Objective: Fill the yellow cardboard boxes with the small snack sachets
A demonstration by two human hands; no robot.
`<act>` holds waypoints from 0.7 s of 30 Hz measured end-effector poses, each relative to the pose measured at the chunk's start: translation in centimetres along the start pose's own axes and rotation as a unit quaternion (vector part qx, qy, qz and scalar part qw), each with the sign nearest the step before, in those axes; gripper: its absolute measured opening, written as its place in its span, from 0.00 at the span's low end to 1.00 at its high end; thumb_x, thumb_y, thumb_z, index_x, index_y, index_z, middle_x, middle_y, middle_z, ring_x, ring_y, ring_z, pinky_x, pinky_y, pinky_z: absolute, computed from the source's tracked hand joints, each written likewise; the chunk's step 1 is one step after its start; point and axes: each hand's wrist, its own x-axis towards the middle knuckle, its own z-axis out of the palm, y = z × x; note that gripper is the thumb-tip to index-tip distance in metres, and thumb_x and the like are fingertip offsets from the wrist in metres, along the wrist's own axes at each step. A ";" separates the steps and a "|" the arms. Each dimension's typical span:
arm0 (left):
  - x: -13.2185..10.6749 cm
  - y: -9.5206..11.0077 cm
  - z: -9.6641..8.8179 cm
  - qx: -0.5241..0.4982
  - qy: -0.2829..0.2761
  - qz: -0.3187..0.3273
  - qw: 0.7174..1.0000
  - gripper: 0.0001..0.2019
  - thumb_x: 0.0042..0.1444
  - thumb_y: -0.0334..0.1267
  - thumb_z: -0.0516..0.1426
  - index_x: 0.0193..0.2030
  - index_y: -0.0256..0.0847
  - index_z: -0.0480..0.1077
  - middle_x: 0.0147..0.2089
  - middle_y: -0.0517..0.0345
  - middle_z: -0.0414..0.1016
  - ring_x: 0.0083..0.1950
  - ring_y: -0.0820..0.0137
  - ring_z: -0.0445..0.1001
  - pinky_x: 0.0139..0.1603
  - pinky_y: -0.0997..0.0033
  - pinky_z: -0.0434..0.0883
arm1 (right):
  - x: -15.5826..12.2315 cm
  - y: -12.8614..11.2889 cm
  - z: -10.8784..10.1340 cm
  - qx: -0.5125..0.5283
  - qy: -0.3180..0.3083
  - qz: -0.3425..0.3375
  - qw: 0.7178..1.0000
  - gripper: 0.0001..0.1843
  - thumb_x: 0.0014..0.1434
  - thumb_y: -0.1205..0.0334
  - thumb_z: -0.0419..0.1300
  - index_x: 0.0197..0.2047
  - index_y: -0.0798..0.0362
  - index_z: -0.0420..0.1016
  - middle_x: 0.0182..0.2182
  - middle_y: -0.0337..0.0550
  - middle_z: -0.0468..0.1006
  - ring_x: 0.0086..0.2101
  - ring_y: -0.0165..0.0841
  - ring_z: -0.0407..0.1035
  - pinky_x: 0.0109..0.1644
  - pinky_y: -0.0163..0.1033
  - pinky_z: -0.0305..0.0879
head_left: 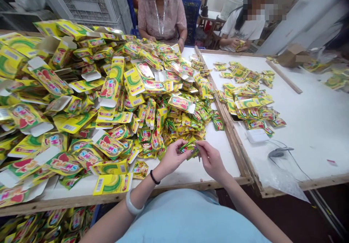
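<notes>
My left hand (173, 157), with a dark beaded bracelet and a pale bangle on its arm, grips a small green-and-yellow candy packet (187, 147) between thumb and fingers. Opposite it, my right hand (211, 158) pinches the same packet near its right end. Part of the packet is hidden by my fingers. Just beyond both hands spreads a heap of small candy packets (188, 125). To the left rises a large pile of flattened and open yellow candy boxes (110, 90) with watermelon prints. A loose packet (140, 169) and a flat box (113, 183) lie left of my left wrist.
A wooden strip (231, 130) divides the white table (308, 126). Right of it lie bundled packets (252, 103), a white device (256, 136) with a cable and a clear plastic bag (283, 181). Two people sit across the table. Grey crates (89, 3) stand behind the pile.
</notes>
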 end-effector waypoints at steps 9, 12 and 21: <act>-0.6 0.4 0.2 0.097 -0.045 0.053 0.993 0.16 0.61 0.43 0.49 0.54 0.41 0.62 0.53 0.48 0.67 0.54 0.63 0.67 0.55 0.60 0.65 | 0.6 -2.4 0.2 -0.070 -0.047 0.078 0.993 0.22 0.66 0.54 0.44 0.59 0.53 0.55 0.42 0.52 0.73 0.40 0.39 0.70 0.43 0.45 0.67; -1.1 1.0 0.3 0.183 -0.079 0.083 0.976 0.17 0.63 0.40 0.44 0.57 0.42 0.57 0.57 0.46 0.63 0.59 0.63 0.63 0.59 0.59 0.61 | 0.5 -2.8 1.2 0.019 -0.062 0.116 0.991 0.18 0.66 0.53 0.43 0.54 0.52 0.60 0.38 0.47 0.75 0.36 0.36 0.71 0.42 0.41 0.68; -1.2 1.3 -1.1 0.253 -0.161 0.021 0.954 0.27 0.59 0.35 0.48 0.64 0.41 0.44 0.55 0.42 0.67 0.56 0.60 0.68 0.54 0.60 0.64 | -0.2 -0.3 0.7 0.266 -0.264 0.233 0.897 0.28 0.60 0.46 0.52 0.58 0.52 0.55 0.24 0.35 0.71 0.18 0.27 0.67 0.21 0.32 0.66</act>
